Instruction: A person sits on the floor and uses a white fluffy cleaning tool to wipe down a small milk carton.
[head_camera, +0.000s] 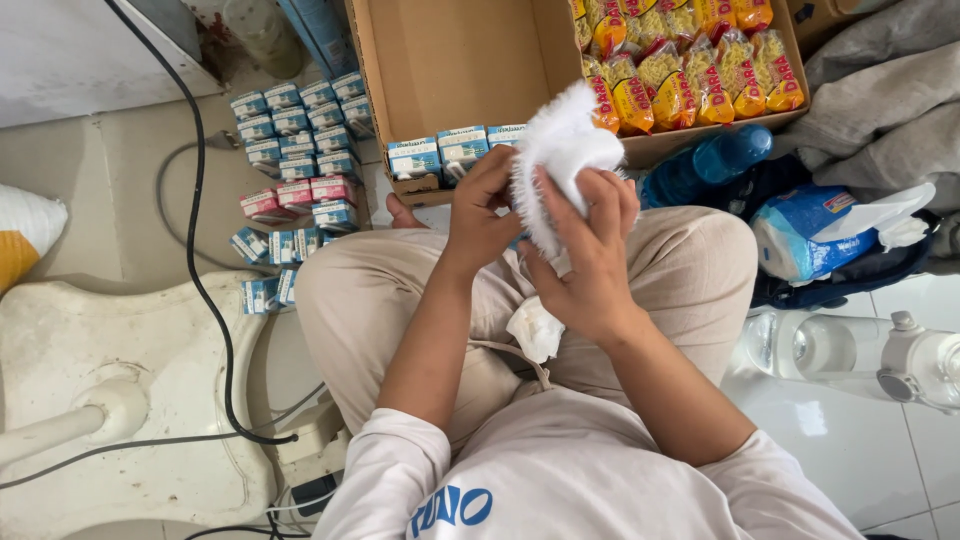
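right hand (590, 262) | left hand (480, 205) | white brush (560, 150) upright, tip toward box

Person, seated: pale pink long-sleeve cotton top (560, 480), sleeves pushed up past elbows, blue lettering at chest edge. Beige loose fabric trousers (690, 270) w/ light drawstring at waist. Forearms bare; no watch, rings or gloves on either hand.

You see a white fluffy cloth (562, 140), beige trousers (690, 270), blue-and-white small cartons (290, 125) at upper left, and yellow-orange snack packets (690, 70) in the brown box (450, 60).
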